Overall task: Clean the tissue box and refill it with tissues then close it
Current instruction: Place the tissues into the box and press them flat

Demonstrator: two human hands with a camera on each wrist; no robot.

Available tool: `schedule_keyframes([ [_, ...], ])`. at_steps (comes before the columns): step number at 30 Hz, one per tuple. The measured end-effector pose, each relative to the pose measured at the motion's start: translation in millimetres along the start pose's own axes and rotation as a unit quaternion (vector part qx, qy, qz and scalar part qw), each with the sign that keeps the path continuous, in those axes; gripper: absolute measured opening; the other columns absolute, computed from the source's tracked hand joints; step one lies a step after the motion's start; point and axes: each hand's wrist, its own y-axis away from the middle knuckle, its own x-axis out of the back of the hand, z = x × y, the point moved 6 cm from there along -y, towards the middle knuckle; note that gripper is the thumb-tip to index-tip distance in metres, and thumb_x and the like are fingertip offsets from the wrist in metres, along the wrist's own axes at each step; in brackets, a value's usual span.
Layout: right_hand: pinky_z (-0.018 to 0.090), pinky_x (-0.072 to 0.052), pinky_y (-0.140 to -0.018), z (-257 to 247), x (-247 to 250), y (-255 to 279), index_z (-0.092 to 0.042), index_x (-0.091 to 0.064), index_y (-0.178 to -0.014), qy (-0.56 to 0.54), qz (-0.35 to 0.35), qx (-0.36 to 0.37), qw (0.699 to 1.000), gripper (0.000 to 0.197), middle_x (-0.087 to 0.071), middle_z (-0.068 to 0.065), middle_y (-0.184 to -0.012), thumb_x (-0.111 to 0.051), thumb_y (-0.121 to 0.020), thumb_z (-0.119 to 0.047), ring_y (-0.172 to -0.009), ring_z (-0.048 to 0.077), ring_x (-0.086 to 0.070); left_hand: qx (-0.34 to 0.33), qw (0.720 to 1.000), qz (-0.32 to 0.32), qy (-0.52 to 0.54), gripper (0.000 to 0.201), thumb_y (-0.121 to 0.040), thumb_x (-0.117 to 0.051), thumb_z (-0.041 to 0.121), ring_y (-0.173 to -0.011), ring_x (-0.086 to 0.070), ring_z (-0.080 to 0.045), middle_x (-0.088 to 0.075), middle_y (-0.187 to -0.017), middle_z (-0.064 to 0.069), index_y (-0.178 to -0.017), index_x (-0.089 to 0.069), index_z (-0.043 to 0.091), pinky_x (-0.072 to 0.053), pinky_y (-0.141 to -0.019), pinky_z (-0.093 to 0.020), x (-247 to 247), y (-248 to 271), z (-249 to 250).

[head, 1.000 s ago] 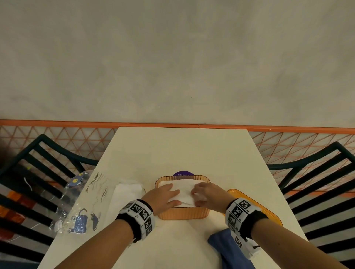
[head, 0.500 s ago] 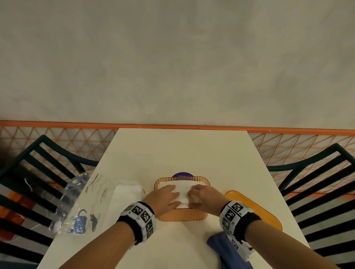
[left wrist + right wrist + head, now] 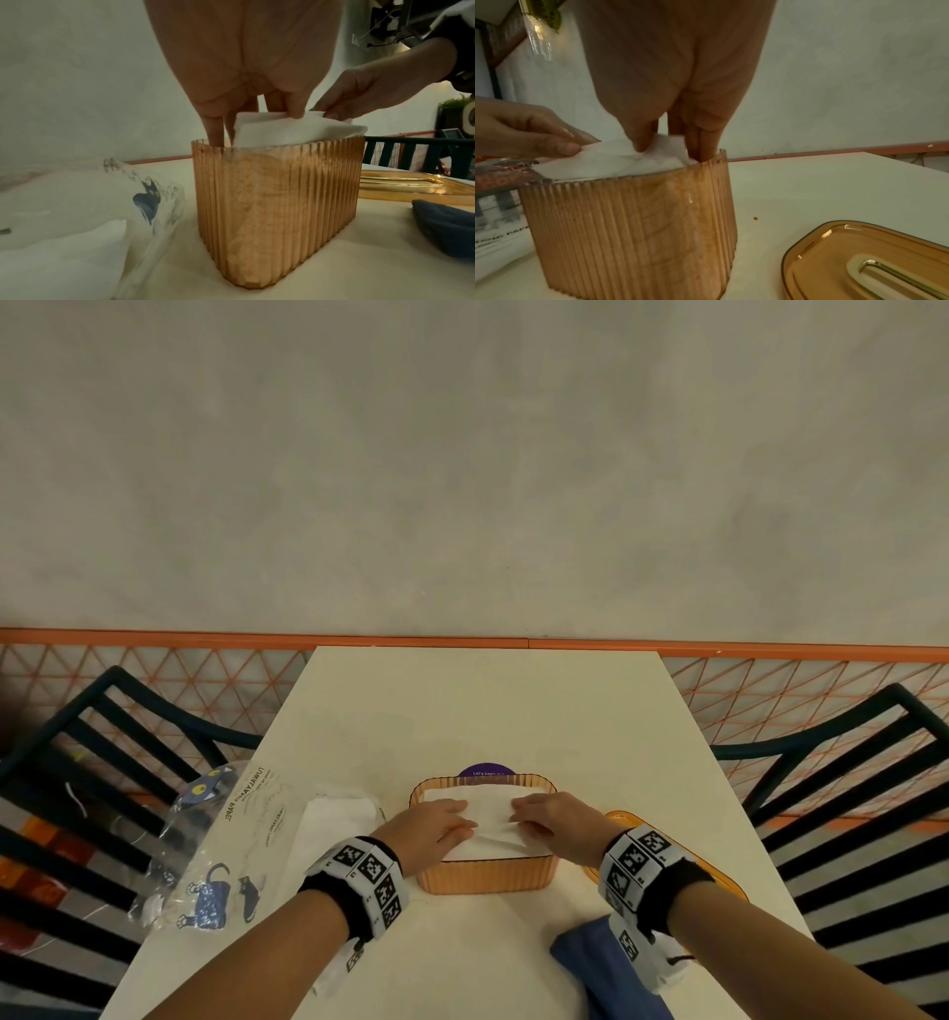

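Note:
The orange ribbed tissue box stands open on the table near me. A folded white tissue stack sits in it and rises a little above the rim. My left hand holds the stack's left end, fingers down inside the box wall and thumb on top. My right hand holds the right end the same way, fingers tucked between tissue and wall. The box's orange lid lies flat on the table to the right of the box.
A clear printed plastic pack with more white tissues lies left of the box. A blue cloth lies at the near right, by the lid. A purple disc peeks out behind the box. Dark chairs flank the white table.
Almost nothing: both hands stay on the tissue stack in the box, their fingers shifting only slightly.

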Motion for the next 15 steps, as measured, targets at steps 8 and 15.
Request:
schedule_keyframes([
  [8, 0.03, -0.045, -0.092, -1, -12, 2, -0.002, -0.059, -0.115, 0.075, -0.032, -0.04, 0.996, 0.03, -0.054, 0.009, -0.126, -0.044, -0.096, -0.02, -0.109, 0.026, -0.055, 0.023, 1.0, 0.019, -0.004, 0.042, -0.096, -0.039, 0.044, -0.136, -0.037, -0.013, -0.035, -0.151, 0.004, -0.126, -0.058, 0.022, -0.032, -0.112, -0.032, -5, 1, 5],
  [15, 0.038, -0.034, -0.104, 12, 10, 8, -0.016, -0.061, -0.117, 0.164, 0.052, -0.129, 0.977, 0.038, -0.05, 0.002, -0.131, -0.044, -0.094, -0.04, -0.125, 0.024, -0.038, 0.026, 0.994, 0.07, -0.081, 0.02, -0.093, -0.052, 0.014, -0.128, -0.038, -0.02, -0.035, -0.142, -0.003, -0.113, -0.054, 0.012, -0.044, -0.096, -0.033, -10, 0, 16],
])
